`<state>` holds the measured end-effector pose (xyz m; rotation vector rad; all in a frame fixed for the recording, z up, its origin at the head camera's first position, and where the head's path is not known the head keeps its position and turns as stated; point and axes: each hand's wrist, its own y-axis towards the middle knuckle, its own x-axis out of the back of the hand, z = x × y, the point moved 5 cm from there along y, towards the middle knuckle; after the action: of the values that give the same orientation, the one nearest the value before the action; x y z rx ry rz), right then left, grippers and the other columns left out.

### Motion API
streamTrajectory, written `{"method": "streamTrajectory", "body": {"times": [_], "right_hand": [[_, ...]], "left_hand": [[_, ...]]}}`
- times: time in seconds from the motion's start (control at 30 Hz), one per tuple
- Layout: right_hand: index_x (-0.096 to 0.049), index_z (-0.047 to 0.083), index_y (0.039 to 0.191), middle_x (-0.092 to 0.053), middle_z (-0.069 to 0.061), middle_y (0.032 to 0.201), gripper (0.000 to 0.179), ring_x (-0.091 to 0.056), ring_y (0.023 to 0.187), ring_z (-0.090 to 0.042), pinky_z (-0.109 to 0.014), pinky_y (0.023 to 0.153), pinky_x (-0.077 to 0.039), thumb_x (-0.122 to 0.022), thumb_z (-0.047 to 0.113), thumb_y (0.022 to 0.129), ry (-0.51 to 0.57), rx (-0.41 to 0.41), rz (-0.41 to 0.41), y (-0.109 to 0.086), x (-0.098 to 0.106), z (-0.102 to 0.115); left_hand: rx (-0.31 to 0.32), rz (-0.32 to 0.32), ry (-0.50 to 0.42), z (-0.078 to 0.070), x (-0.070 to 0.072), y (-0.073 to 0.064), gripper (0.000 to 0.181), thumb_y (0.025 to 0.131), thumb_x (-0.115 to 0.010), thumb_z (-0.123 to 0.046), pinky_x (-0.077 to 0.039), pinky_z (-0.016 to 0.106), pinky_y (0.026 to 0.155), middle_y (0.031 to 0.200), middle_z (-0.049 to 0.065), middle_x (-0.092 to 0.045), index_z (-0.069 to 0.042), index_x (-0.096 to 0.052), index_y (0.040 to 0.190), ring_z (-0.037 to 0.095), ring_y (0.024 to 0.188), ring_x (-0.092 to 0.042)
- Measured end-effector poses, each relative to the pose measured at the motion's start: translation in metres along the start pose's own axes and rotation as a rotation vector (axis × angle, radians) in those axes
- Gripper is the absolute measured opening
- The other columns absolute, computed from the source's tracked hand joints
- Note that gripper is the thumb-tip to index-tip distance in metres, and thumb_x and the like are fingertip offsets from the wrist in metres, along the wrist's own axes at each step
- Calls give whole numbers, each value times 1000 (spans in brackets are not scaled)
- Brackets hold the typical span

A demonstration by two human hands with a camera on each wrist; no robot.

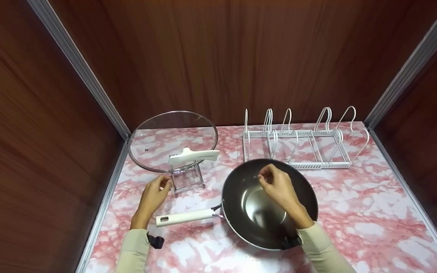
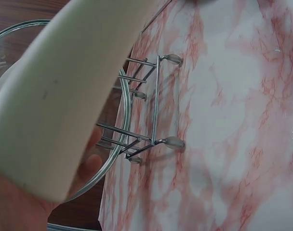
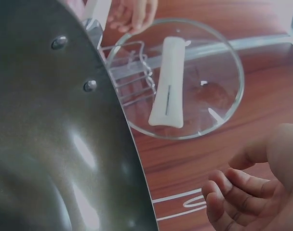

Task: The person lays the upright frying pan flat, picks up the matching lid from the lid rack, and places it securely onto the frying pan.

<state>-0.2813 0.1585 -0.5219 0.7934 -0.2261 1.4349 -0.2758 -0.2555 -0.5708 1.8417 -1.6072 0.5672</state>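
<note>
A dark wok (image 1: 249, 212) with a cream handle (image 1: 185, 217) lies on the table, the handle pointing left. My left hand (image 1: 154, 195) hovers beside a small chrome wire stand (image 1: 188, 185), fingers loosely bent and holding nothing. On that stand a large glass lid (image 1: 157, 140) leans upright, its long cream grip (image 1: 195, 156) facing me. In the left wrist view the cream handle (image 2: 64, 96) looms close and covers part of the left hand (image 2: 16, 202). Above the wok's interior hangs my right hand (image 1: 279, 187), fingers loosely curled around nothing; the right wrist view shows this empty hand (image 3: 257, 187) too.
A white rack (image 1: 324, 165) with several wire loops stands at the back right, just behind the wok. The table (image 1: 370, 212) has a pink and white marbled top. Brown wood panels (image 1: 218, 64) with metal corner strips enclose the back and sides.
</note>
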Motion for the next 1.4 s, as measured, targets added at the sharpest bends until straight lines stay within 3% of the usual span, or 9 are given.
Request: {"method": "streamTrajectory", "body": {"times": [0.2, 0.57, 1.4], "right_hand": [[-67, 11, 92, -69, -1, 80, 13, -59, 71, -10, -22, 67, -49, -76, 2, 90, 4, 30, 30, 8, -8, 8], [-69, 7, 93, -70, -4, 82, 6, -60, 71, -11, -24, 67, -51, -73, 5, 89, 8, 95, 69, 27, -26, 23], [-68, 5, 103, -73, -8, 95, 13, -71, 83, -21, -39, 81, -60, -73, 6, 91, 48, 137, 247, 55, -66, 42]], "left_hand": [[12, 13, -14, 0, 0, 5, 18, 106, -66, -18, -55, 44, 88, 102, 7, -75, -7, -73, 118, 24, 98, -70], [24, 17, -40, 0, 2, 13, 21, 106, -65, -17, -56, 49, 94, 115, 14, -73, -4, -71, 120, 31, 108, -71], [-21, 69, -96, -6, -10, 29, 22, 105, -65, -11, -58, 50, 98, 113, 20, -74, 4, -66, 121, 35, 104, -74]]}}
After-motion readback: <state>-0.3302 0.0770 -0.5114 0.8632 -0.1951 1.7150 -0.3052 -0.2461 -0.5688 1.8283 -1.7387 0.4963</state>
